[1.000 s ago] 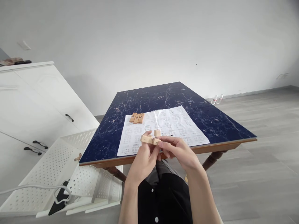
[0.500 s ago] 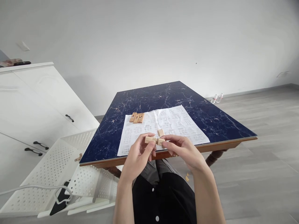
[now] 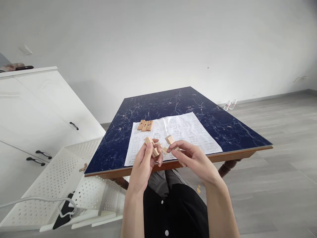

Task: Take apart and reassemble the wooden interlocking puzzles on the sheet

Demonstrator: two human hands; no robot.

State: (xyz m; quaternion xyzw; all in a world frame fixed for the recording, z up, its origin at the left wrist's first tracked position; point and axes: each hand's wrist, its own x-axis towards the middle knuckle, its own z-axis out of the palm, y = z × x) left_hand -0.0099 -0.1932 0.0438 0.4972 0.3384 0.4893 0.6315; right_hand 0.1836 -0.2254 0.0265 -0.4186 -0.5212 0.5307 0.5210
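On the blue desk (image 3: 158, 105), above the printed sheet (image 3: 183, 129) at its near edge, the left hand's (image 3: 145, 158) fingers grip light blocks (image 3: 149, 141) while the right hand's (image 3: 193, 157) pinch another block (image 3: 169, 139).

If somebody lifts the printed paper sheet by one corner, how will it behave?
The sheet looks thin and creased, so it is probably light and would likely bend. The three wooden pieces at its far left corner may slide off as it rises.
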